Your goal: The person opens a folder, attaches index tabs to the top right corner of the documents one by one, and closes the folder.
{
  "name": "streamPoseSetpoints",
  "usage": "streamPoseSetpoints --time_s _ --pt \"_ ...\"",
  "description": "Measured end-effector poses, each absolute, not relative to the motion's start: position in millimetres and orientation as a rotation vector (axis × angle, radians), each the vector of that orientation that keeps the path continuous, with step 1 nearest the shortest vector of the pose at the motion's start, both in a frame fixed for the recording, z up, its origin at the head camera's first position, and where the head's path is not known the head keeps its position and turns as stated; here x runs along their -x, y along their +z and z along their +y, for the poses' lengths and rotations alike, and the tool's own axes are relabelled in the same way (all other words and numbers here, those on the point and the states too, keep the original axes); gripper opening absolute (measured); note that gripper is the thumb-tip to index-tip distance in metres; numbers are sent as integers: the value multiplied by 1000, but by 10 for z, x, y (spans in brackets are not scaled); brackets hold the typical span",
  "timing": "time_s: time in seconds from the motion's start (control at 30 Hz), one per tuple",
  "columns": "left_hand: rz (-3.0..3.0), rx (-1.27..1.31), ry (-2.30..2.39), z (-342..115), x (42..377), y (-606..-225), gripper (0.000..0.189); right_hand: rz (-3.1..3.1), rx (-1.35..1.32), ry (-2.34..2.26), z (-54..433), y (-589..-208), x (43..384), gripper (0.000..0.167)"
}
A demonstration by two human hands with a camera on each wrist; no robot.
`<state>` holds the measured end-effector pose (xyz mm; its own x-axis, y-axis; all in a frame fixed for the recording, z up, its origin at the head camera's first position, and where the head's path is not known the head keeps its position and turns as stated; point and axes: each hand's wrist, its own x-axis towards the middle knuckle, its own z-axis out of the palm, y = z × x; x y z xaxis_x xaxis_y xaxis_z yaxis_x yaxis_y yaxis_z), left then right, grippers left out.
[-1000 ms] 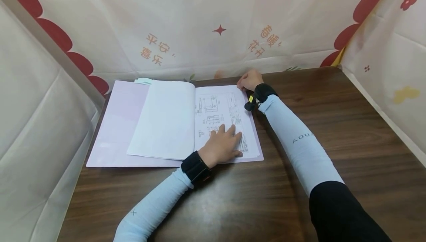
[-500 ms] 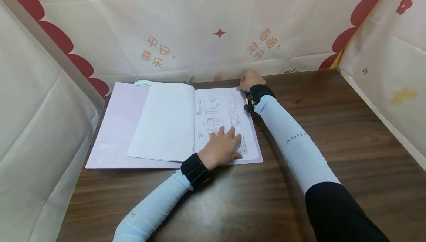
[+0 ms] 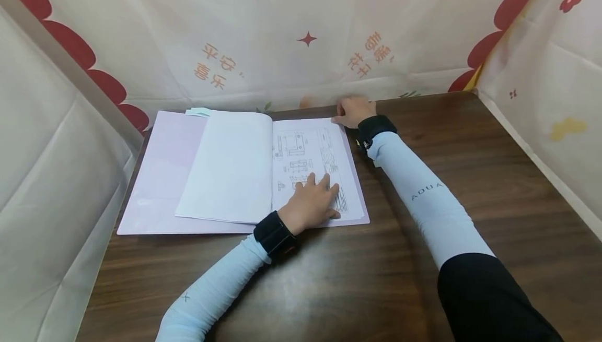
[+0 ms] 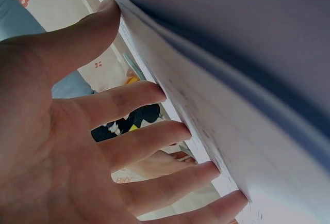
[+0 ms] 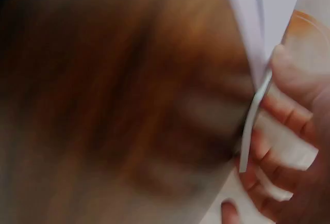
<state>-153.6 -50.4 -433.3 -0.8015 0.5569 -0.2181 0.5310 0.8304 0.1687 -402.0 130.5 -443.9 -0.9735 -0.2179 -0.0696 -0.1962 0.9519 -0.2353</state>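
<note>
A lilac folder (image 3: 169,175) lies spread on the wooden table, with white pages turned to the left. On its right side, a sheet of printed technical drawings (image 3: 324,149) faces up. My left hand (image 3: 308,203) rests on the lower part of this sheet, fingers spread; the left wrist view shows its fingertips touching the paper. At the sheet's top right corner is my right hand (image 3: 356,112). There, in the right wrist view, the thumb and fingers pinch a thin pale strip (image 5: 250,126) at the paper's corner, seen edge-on. Its exact kind is unclear.
Pale green paper (image 3: 199,112) sticks out behind the turned pages at the back left. A printed cloth screen (image 3: 282,18) rises directly behind the table's far edge, with more cloth on both sides. Brown tabletop (image 3: 329,290) extends in front and to the right.
My right hand stays at the sheet's top right corner, its wrist turning and shifting slightly right. My left hand keeps its place on the sheet. The head view has shifted a little.
</note>
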Motion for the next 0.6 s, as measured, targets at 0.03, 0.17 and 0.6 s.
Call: streamPoseSetpoints --time_s 0.03,0.17,0.6 --pt "2754 -829 144 -505 1535 -4329 70 3003 358 -355 1318 -4447 4027 27" --pt "2751 -831 146 -478 1513 -4337 71 2945 412 -457 1434 -4549 4084 24" --pt "2786 -845 120 -525 1518 -4340 71 2929 478 -854 1439 -4191 3428 29"
